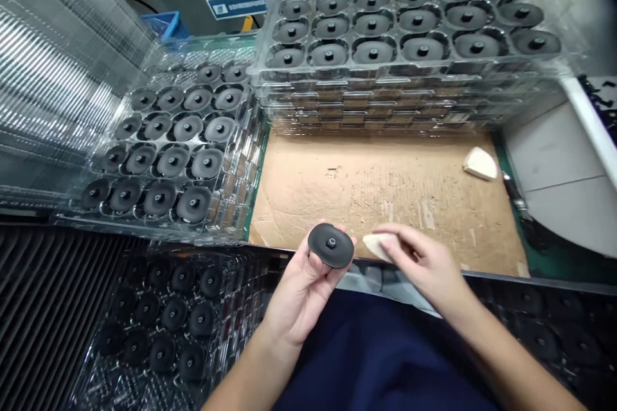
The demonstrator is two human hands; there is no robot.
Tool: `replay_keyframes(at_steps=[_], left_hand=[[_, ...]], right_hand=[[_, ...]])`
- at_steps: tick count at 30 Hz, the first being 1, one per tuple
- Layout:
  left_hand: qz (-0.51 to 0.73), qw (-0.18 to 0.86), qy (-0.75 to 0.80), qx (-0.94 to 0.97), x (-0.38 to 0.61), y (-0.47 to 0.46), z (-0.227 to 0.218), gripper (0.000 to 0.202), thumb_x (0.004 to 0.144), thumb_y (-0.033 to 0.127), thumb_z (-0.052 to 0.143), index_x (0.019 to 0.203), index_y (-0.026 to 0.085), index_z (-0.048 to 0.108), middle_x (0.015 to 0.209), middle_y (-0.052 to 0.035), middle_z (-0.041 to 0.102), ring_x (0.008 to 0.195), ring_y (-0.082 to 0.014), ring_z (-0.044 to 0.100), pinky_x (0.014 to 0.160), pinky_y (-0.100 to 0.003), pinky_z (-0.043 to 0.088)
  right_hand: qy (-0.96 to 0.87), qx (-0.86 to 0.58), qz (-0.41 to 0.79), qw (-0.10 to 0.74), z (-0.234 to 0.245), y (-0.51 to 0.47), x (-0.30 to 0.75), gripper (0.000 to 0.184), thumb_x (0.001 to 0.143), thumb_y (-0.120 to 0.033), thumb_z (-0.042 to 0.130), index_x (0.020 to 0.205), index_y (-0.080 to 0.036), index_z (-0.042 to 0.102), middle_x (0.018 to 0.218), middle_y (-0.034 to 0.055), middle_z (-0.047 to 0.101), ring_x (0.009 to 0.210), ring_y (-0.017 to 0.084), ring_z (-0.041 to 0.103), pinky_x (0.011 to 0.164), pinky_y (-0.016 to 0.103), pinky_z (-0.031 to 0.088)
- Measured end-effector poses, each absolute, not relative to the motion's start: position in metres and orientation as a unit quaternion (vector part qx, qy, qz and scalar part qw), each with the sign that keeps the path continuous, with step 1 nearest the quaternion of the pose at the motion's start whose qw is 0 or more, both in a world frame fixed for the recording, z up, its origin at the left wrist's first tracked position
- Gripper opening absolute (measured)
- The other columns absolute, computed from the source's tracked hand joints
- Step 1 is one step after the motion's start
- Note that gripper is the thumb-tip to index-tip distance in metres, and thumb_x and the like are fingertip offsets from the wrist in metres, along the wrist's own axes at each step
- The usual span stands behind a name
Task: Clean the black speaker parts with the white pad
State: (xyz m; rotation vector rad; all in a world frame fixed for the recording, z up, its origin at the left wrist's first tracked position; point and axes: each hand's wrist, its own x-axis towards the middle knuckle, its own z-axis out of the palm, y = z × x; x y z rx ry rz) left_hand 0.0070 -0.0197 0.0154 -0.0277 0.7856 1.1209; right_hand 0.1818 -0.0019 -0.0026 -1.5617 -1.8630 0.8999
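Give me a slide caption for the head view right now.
Head view: left hand holds a black disc, right hand pinches a white pad, with stacked clear plastic trays of matching discs ahead.

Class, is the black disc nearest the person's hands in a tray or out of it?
Out: the black disc is lifted up, held in the left hand.

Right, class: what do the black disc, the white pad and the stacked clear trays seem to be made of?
The black disc: matte moulded plastic or rubber, hard to tell which. The white pad: probably foam or sponge, matte with soft rounded edges. The clear trays: thin formed plastic, glossy and see-through, with pressed pockets.
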Motion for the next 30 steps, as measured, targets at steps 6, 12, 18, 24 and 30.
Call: replay_keyframes(at_steps=[6, 12, 18, 24, 30], left_hand=[[0.459, 0.786, 0.413, 0.021, 0.036, -0.022, 0.024, 0.042, 0.062, 0.027, 0.081, 0.101, 0.018, 0.068, 0.099, -0.0043, 0.072, 0.094, -0.0155, 0.066, 0.083, -0.020, 0.052], [0.431, 0.803, 0.408, 0.063, 0.044, -0.023, 0.030, 0.056, 0.055, 0.028, 0.085, 0.106, 0.019, 0.066, 0.091, -0.0032, 0.072, 0.086, -0.0161, 0.067, 0.074, -0.021, 0.054], [0.432, 0.793, 0.422, 0.080, 0.042, -0.021, 0.036, 0.053, 0.052, 0.024, 0.086, 0.102, 0.023, 0.068, 0.102, -0.0011, 0.071, 0.094, -0.0172, 0.066, 0.083, -0.023, 0.051], [0.412, 0.810, 0.406, 0.093, 0.046, -0.022, 0.042, 0.038, 0.055, 0.022, 0.084, 0.091, 0.021, 0.071, 0.093, -0.0020, 0.074, 0.093, -0.0181, 0.067, 0.087, -0.024, 0.050], [0.406, 0.830, 0.378, 0.062, 0.046, -0.024, 0.045, 0.064, 0.039, 0.025, 0.090, 0.100, 0.024, 0.070, 0.098, 0.0008, 0.072, 0.086, -0.0124, 0.066, 0.077, -0.015, 0.051]], right_hand=[[-0.749, -0.446, 0.344, 0.347, 0.070, 0.005, 0.163, 0.019, 0.089, -0.013, 0.047, 0.103, -0.015, 0.060, 0.089, 0.0047, 0.067, 0.080, 0.014, 0.062, 0.072, 0.025, 0.049], [-0.754, -0.446, 0.333, 0.350, 0.070, 0.006, 0.169, 0.019, 0.089, -0.010, 0.046, 0.098, -0.014, 0.063, 0.088, 0.0046, 0.067, 0.078, 0.013, 0.062, 0.070, 0.024, 0.048], [-0.736, -0.403, 0.416, 0.351, 0.072, -0.008, 0.178, 0.018, 0.086, -0.008, 0.049, 0.095, -0.017, 0.062, 0.078, -0.0004, 0.064, 0.069, 0.009, 0.060, 0.064, 0.018, 0.048], [-0.741, -0.408, 0.323, 0.424, 0.076, -0.009, 0.180, 0.020, 0.088, -0.009, 0.047, 0.104, -0.012, 0.060, 0.087, 0.0060, 0.068, 0.078, 0.014, 0.063, 0.072, 0.025, 0.051], [-0.752, -0.494, 0.303, 0.313, 0.086, -0.025, 0.211, 0.019, 0.087, -0.010, 0.051, 0.099, -0.020, 0.062, 0.080, 0.0007, 0.068, 0.068, 0.011, 0.062, 0.061, 0.021, 0.048]])
